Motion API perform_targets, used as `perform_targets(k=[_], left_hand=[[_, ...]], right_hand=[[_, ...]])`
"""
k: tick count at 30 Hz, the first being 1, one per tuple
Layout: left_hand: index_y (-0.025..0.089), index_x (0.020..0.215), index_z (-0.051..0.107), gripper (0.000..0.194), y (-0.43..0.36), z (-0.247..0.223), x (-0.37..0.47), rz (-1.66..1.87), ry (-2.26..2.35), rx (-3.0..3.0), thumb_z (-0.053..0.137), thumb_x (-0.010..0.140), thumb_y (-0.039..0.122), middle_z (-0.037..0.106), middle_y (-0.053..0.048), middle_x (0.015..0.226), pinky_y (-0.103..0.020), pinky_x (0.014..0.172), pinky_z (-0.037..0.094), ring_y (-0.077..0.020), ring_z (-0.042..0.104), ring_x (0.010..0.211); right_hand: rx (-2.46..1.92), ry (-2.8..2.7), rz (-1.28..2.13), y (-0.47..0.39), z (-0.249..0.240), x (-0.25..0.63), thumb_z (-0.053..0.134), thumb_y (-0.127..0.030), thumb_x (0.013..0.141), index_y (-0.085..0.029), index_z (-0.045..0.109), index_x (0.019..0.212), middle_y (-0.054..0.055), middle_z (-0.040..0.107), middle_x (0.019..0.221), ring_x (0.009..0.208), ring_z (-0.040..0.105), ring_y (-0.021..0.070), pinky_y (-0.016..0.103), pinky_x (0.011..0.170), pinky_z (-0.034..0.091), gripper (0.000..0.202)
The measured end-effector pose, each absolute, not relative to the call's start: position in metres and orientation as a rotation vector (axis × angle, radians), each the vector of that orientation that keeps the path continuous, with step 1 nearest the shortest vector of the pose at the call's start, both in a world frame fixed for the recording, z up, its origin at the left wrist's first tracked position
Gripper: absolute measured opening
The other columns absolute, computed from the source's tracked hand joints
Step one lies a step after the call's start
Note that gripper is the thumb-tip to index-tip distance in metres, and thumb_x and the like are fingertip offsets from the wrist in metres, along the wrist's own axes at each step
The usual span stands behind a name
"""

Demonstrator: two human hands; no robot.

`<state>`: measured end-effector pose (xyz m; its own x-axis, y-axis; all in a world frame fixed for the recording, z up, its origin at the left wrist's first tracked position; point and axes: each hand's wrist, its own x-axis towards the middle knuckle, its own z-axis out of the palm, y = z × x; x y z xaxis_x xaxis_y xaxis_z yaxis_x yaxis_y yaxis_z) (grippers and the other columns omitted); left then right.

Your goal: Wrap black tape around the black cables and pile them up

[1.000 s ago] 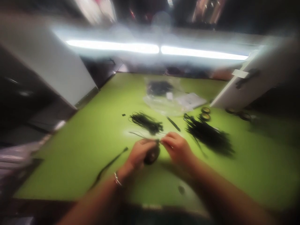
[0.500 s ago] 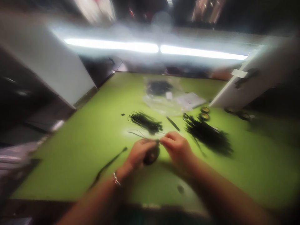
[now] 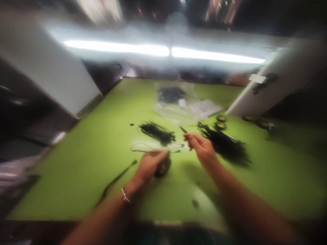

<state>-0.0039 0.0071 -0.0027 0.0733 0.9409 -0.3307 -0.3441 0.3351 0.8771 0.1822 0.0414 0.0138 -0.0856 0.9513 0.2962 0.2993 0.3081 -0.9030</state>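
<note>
A thin, shiny bracelet [image 3: 124, 195] is worn on the left wrist [image 3: 130, 190], just behind the left hand [image 3: 150, 166]. It is coloured like silver and shaped like a little ring, but its small parts are blurred. The left hand and left forearm [image 3: 107, 214] are seen bare. The right hand [image 3: 203, 146], right wrist [image 3: 213, 166] and right forearm [image 3: 245, 197] are seen bare too. Both forearms are blurred near the bottom.
</note>
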Motion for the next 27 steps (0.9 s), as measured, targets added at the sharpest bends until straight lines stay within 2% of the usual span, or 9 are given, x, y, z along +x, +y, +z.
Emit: perform_targets(k=[2, 5, 9, 13, 16, 21, 24, 27], left_hand=[[0.011, 0.067, 0.068, 0.031, 0.007, -0.003, -0.004, 1.095, 1.091, 0.713, 0.078, 0.067, 0.04, 0.048, 0.003, 0.041, -0.019, 0.035, 0.025, -0.0055, 0.037, 0.034], [0.012, 0.068, 0.068, 0.029, 0.006, -0.003, -0.003, 1.102, 1.082, 0.76, 0.077, 0.07, 0.039, 0.046, 0.004, 0.04, -0.019, 0.036, 0.025, -0.0057, 0.036, 0.035], [0.012, 0.069, 0.067, 0.028, 0.003, -0.001, -0.002, 1.122, 1.072, 0.854, 0.073, 0.074, 0.039, 0.043, 0.005, 0.041, -0.019, 0.037, 0.023, -0.0054, 0.033, 0.036], [0.013, 0.066, 0.067, 0.03, 0.001, 0.001, -0.002, 1.105, 1.077, 0.935, 0.071, 0.076, 0.04, 0.043, 0.004, 0.042, -0.02, 0.038, 0.023, -0.0055, 0.033, 0.037], [0.013, 0.065, 0.067, 0.03, 0.002, -0.002, -0.003, 1.118, 1.062, 0.903, 0.073, 0.074, 0.04, 0.044, 0.004, 0.042, -0.021, 0.039, 0.025, -0.0057, 0.035, 0.038], [0.013, 0.064, 0.065, 0.033, 0.007, -0.008, -0.006, 1.047, 1.053, 0.715, 0.076, 0.07, 0.043, 0.052, 0.002, 0.047, -0.022, 0.043, 0.03, -0.0077, 0.041, 0.042], [0.013, 0.065, 0.064, 0.032, 0.009, -0.008, -0.008, 1.031, 1.05, 0.664, 0.077, 0.069, 0.042, 0.053, 0.003, 0.05, -0.022, 0.045, 0.031, -0.0069, 0.041, 0.043], [0.013, 0.063, 0.06, 0.03, 0.009, -0.009, -0.009, 1.002, 1.025, 0.709, 0.079, 0.067, 0.037, 0.05, 0.005, 0.048, -0.021, 0.045, 0.029, -0.0061, 0.04, 0.043]], right_hand=[[-1.189, -1.539, 0.855, 0.043, 0.018, 0.185, 0.051, -0.041, 0.091, -0.018, 0.069, 0.092, 0.005, 0.069, 0.083, 0.07, 0.061, 0.0144, 0.027, 0.062, 0.051, 0.03], [-1.148, -1.69, 0.802, 0.038, 0.019, 0.179, 0.059, -0.034, 0.085, -0.019, 0.069, 0.088, 0.005, 0.069, 0.086, 0.078, 0.063, 0.0161, 0.028, 0.069, 0.051, 0.018], [-1.093, -1.863, 0.768, 0.029, 0.008, 0.163, 0.064, -0.023, 0.081, -0.02, 0.068, 0.089, 0.003, 0.067, 0.082, 0.073, 0.061, 0.014, 0.027, 0.066, 0.05, 0.01], [-1.038, -1.914, 0.673, 0.026, -0.003, 0.156, 0.062, -0.013, 0.081, -0.021, 0.065, 0.081, 0.001, 0.065, 0.076, 0.074, 0.06, 0.0144, 0.028, 0.07, 0.049, 0.008], [-0.92, -1.95, 0.503, 0.026, -0.006, 0.157, 0.058, -0.009, 0.083, -0.02, 0.062, 0.08, 0.001, 0.062, 0.075, 0.074, 0.058, 0.0144, 0.027, 0.069, 0.048, 0.011], [-0.753, -2.173, 0.036, 0.028, -0.007, 0.162, 0.05, -0.007, 0.088, -0.018, 0.063, 0.091, 0.005, 0.062, 0.08, 0.075, 0.053, 0.0165, 0.03, 0.07, 0.05, 0.016], [-0.663, -2.241, -0.217, 0.029, -0.01, 0.165, 0.051, -0.007, 0.089, -0.016, 0.064, 0.097, 0.006, 0.064, 0.079, 0.077, 0.054, 0.0179, 0.032, 0.074, 0.051, 0.018], [-0.619, -2.271, -0.299, 0.029, -0.013, 0.167, 0.055, -0.009, 0.088, -0.017, 0.064, 0.1, 0.006, 0.064, 0.08, 0.08, 0.055, 0.0184, 0.033, 0.076, 0.052, 0.017]])
